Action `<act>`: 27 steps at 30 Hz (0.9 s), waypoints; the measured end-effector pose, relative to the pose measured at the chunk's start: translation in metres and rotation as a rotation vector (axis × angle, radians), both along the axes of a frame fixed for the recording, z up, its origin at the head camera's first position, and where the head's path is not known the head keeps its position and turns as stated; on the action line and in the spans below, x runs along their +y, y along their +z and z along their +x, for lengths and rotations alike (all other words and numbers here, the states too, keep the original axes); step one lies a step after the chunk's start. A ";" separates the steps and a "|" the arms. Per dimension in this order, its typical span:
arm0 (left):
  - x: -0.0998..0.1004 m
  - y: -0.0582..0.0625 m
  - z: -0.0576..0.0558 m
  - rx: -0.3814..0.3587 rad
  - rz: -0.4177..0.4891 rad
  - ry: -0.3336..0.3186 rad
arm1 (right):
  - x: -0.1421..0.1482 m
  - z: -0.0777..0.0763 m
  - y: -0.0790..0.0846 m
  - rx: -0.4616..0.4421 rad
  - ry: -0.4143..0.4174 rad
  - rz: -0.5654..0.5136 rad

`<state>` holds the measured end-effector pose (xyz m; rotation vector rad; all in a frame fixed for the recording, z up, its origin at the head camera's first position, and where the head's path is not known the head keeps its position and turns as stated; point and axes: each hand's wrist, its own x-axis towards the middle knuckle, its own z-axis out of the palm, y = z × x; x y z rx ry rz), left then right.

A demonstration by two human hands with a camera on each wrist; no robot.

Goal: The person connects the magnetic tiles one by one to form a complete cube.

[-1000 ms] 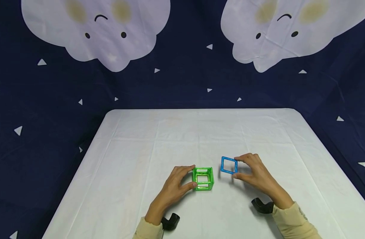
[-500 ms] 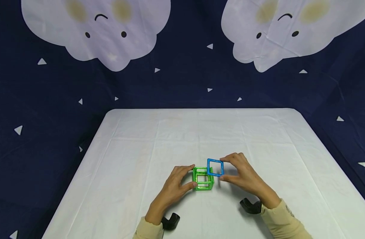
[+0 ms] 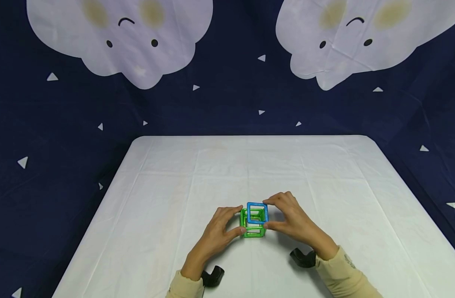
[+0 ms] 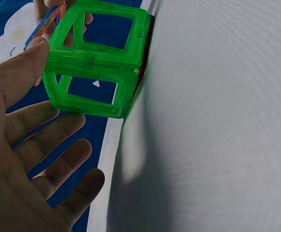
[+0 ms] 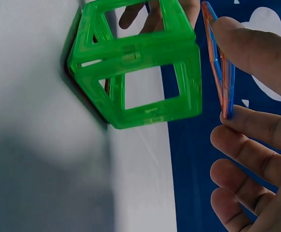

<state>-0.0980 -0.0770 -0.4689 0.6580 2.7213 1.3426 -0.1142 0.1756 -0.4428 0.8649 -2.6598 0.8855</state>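
Observation:
An open cube built of green see-through square frames [image 3: 254, 234] stands on the white table, with a dark reddish base layer visible in both wrist views. My left hand [image 3: 215, 232] pinches its left side between thumb and forefinger, the other fingers spread loosely. My right hand [image 3: 294, 219] holds a blue square magnetic tile [image 3: 248, 213] by its right edge, between thumb and fingertips. This tile lies nearly level above the cube and overlaps its top in the head view. In the right wrist view, a narrow gap separates the blue tile [image 5: 231, 92] from the green cube [image 5: 138, 55].
The table [image 3: 183, 165] is covered with a creased white cloth. Black curved mounts [image 3: 212, 276] sit at both wrists, close over the cloth. Behind the table hangs a dark blue backdrop [image 3: 227, 107] with white clouds and small triangles.
My right hand has carried the blue tile leftward from beside the green cube to over its top. My left hand and the cube have stayed in place.

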 end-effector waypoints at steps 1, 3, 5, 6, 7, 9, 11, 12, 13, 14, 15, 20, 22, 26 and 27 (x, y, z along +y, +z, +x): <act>0.000 0.000 0.000 -0.003 0.000 0.000 | -0.001 0.000 0.000 -0.002 0.002 0.001; 0.000 0.001 0.000 -0.005 -0.001 -0.001 | -0.003 0.000 0.000 -0.002 0.004 0.006; 0.000 0.001 0.000 -0.006 0.000 -0.002 | -0.005 0.001 0.001 -0.006 0.004 0.007; 0.000 0.001 0.000 -0.007 0.000 -0.003 | -0.006 0.001 0.001 -0.007 0.004 0.008; -0.001 0.001 0.000 -0.004 -0.001 -0.004 | -0.006 0.001 0.001 -0.006 0.004 0.010; -0.001 0.000 0.000 -0.001 0.000 -0.007 | -0.007 0.001 0.000 -0.002 0.009 0.008; -0.001 0.000 0.000 0.007 0.003 -0.009 | -0.008 0.000 -0.001 0.007 0.018 0.003; -0.001 -0.001 0.000 0.010 0.005 -0.009 | -0.008 0.000 -0.002 0.009 0.021 0.001; -0.001 -0.001 0.000 0.014 0.006 -0.009 | -0.009 0.000 -0.002 0.011 0.024 0.000; -0.001 -0.001 0.000 0.017 0.008 -0.009 | -0.009 0.000 -0.003 0.014 0.026 0.000; -0.001 -0.001 0.000 0.020 0.009 -0.009 | -0.010 0.000 -0.004 0.018 0.027 0.002; -0.001 -0.001 0.000 0.030 0.011 -0.010 | -0.011 0.000 -0.004 0.011 0.023 0.019; -0.001 -0.001 0.000 0.033 0.011 -0.011 | -0.011 0.000 -0.004 0.003 0.024 0.022; -0.001 -0.001 0.000 0.030 0.011 -0.014 | -0.011 0.000 -0.004 -0.009 0.020 0.033; -0.001 -0.001 0.000 0.028 0.011 -0.014 | -0.011 0.000 -0.004 -0.009 0.018 0.039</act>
